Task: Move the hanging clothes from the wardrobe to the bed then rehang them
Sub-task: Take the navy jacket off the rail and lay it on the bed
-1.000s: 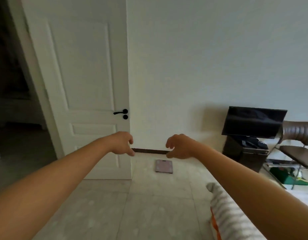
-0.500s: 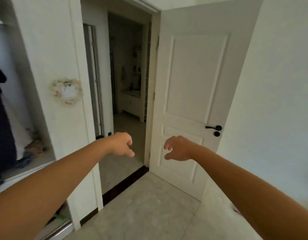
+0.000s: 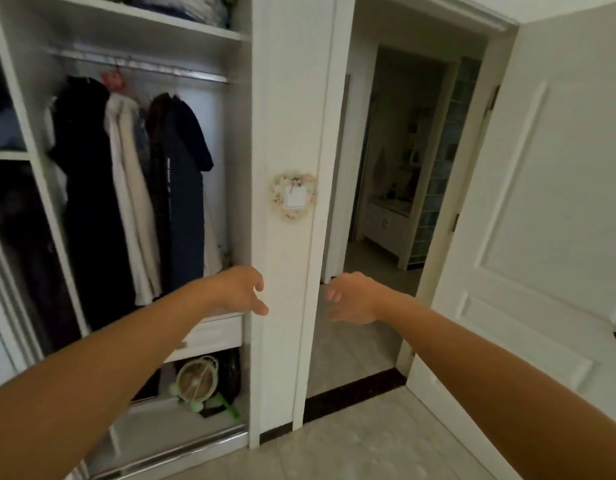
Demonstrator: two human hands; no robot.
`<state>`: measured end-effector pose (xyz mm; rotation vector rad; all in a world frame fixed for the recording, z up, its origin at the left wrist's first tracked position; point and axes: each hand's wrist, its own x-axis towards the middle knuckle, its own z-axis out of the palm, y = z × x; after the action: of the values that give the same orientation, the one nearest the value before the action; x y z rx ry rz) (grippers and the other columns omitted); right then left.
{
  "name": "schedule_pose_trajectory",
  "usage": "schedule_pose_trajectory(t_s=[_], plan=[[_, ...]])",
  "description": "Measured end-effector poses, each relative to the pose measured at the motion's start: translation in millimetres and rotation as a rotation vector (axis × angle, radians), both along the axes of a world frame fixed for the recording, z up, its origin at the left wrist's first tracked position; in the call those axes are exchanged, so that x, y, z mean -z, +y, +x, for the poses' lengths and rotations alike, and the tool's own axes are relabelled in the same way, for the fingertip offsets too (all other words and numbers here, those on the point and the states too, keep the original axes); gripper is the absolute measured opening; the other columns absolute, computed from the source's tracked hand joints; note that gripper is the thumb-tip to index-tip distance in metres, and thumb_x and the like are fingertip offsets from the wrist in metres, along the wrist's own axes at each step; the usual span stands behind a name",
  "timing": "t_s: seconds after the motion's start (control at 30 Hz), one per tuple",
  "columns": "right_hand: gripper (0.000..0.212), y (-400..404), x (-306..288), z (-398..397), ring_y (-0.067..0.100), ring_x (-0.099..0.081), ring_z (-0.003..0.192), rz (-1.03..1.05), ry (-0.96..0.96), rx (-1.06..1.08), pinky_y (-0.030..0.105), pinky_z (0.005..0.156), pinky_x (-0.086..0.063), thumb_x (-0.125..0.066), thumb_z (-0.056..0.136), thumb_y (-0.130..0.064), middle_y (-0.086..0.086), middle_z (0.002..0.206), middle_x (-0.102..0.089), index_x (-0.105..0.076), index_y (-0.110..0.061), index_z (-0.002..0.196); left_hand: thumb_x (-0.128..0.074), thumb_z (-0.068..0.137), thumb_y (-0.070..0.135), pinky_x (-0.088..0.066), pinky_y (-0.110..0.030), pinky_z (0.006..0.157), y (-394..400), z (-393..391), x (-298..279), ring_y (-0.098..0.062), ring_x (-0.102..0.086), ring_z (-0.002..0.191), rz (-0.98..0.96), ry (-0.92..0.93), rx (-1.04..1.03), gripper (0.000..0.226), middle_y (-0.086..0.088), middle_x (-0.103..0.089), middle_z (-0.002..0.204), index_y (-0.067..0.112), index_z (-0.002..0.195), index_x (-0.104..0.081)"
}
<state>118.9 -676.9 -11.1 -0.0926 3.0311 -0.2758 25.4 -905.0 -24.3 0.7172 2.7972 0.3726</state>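
Observation:
An open white wardrobe (image 3: 286, 98) fills the left of the view. Several garments hang from its metal rail (image 3: 144, 65): a black coat (image 3: 88, 188), a cream coat (image 3: 133, 209), a navy hooded coat (image 3: 183, 188). A pink hanger (image 3: 114, 79) hooks on the rail above them. My left hand (image 3: 239, 289) is stretched out in front of the wardrobe's lower right part, fingers loosely curled, holding nothing. My right hand (image 3: 353, 297) hovers beside it in front of the doorway, also empty. Both hands are well below the rail. The bed is out of view.
A white drawer (image 3: 213, 336) sits under the hanging space, with a small green fan (image 3: 197, 381) below it. A light switch with a floral frame (image 3: 294, 195) is on the wardrobe's side panel. An open white door (image 3: 549, 220) stands right of a doorway (image 3: 396, 202) to another room.
The view has swung left from the wall and door to the wardrobe, bringing the hanging clothes into sight. Both hands stay held out in front, empty, with fingers slightly more relaxed.

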Motion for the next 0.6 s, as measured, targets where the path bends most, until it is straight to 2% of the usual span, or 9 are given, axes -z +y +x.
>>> schedule_pose_trajectory(t_s=[0.03, 0.1, 0.13, 0.17, 0.23, 0.33, 0.4, 0.47, 0.6], plan=[[0.045, -11.3, -0.4, -15.0, 0.023, -0.055, 0.117, 0.002, 0.009, -0.013, 0.039, 0.101, -0.047, -0.065, 0.091, -0.035, 0.002, 0.131, -0.056, -0.056, -0.017, 0.131, -0.07, 0.084, 0.043, -0.047, -0.033, 0.097, -11.9, -10.7, -1.8, -0.02, -0.054, 0.114, -0.016, 0.003, -0.005, 0.054, -0.002, -0.055, 0.128, 0.012, 0.126, -0.057], [0.047, -34.3, -1.2, -46.0, 0.023, -0.055, 0.117, 0.001, 0.025, -0.03, 0.04, 0.101, -0.047, -0.064, 0.09, -0.038, 0.002, 0.133, -0.056, -0.056, -0.018, 0.132, -0.07, 0.086, 0.039, -0.05, -0.033, 0.086, -36.0, -33.9, -5.9, -0.019, -0.058, 0.097, -0.032, 0.02, -0.024, 0.037, -0.004, -0.06, 0.105, 0.009, 0.105, -0.063], [0.047, -45.8, -2.2, -60.6, 0.024, -0.055, 0.118, -0.003, 0.03, -0.04, 0.039, 0.102, -0.047, -0.064, 0.091, -0.038, 0.001, 0.134, -0.055, -0.055, -0.018, 0.132, -0.071, 0.085, 0.039, -0.049, -0.034, 0.082, -48.1, -46.9, -7.9, -0.018, -0.056, 0.09, -0.036, 0.033, -0.033, 0.033, -0.003, -0.057, 0.097, 0.01, 0.096, -0.06], [0.046, -57.5, -3.2, -76.1, 0.024, -0.054, 0.12, -0.007, 0.033, -0.05, 0.038, 0.103, -0.046, -0.063, 0.092, -0.037, 0.002, 0.134, -0.054, -0.055, -0.018, 0.133, -0.072, 0.084, 0.04, -0.049, -0.036, 0.084, -60.6, -59.6, -10.5, -0.018, -0.054, 0.09, -0.039, 0.048, -0.042, 0.032, -0.002, -0.053, 0.096, 0.014, 0.095, -0.057], [0.046, -80.2, -6.7, -105.5, 0.025, -0.053, 0.121, -0.026, 0.041, -0.064, 0.036, 0.102, -0.045, -0.063, 0.093, -0.036, 0.002, 0.136, -0.053, -0.054, -0.017, 0.134, -0.072, 0.084, 0.039, -0.048, -0.036, 0.088, -85.7, -84.3, -17.4, -0.02, -0.053, 0.096, -0.049, 0.056, -0.058, 0.033, -0.003, -0.051, 0.103, 0.016, 0.1, -0.054], [0.045, -112.5, -12.6, -149.4, 0.023, -0.052, 0.122, -0.029, 0.065, -0.09, 0.035, 0.103, -0.044, -0.062, 0.093, -0.036, 0.002, 0.136, -0.053, -0.054, -0.018, 0.133, -0.071, 0.086, 0.037, -0.045, -0.032, 0.082, -118.7, -121.3, -29.0, -0.019, -0.052, 0.094, -0.041, 0.047, -0.086, 0.033, -0.005, -0.05, 0.106, 0.016, 0.102, -0.052], [0.044, -131.6, -17.0, -178.0, 0.024, -0.052, 0.122, -0.021, 0.086, -0.113, 0.035, 0.103, -0.044, -0.061, 0.093, -0.034, 0.003, 0.135, -0.054, -0.056, -0.016, 0.133, -0.071, 0.086, 0.037, -0.046, -0.033, 0.094, -137.6, -145.3, -35.5, -0.02, -0.054, 0.108, -0.021, 0.064, -0.11, 0.044, -0.005, -0.053, 0.122, 0.013, 0.12, -0.056], [0.041, -148.2, -21.0, -204.2, 0.026, -0.055, 0.118, -0.01, 0.082, -0.137, 0.036, 0.101, -0.047, -0.061, 0.093, -0.031, 0.007, 0.131, -0.058, -0.058, -0.012, 0.13, -0.071, 0.086, 0.038, -0.045, -0.032, 0.099, -151.7, -168.3, -41.6, -0.022, -0.051, 0.119, 0.007, 0.088, -0.141, 0.058, -0.005, -0.05, 0.136, 0.011, 0.134, -0.051], [0.036, -170.6, -27.9, -258.4, 0.028, -0.06, 0.109, 0.009, 0.079, -0.176, 0.032, 0.095, -0.049, -0.06, 0.094, -0.029, 0.013, 0.12, -0.064, -0.064, -0.005, 0.12, -0.07, 0.087, 0.037, -0.045, -0.029, 0.097, -167.7, -215.6, -52.6, -0.021, -0.052, 0.121, 0.035, 0.115, -0.162, 0.058, -0.005, -0.051, 0.137, 0.011, 0.135, -0.051]])
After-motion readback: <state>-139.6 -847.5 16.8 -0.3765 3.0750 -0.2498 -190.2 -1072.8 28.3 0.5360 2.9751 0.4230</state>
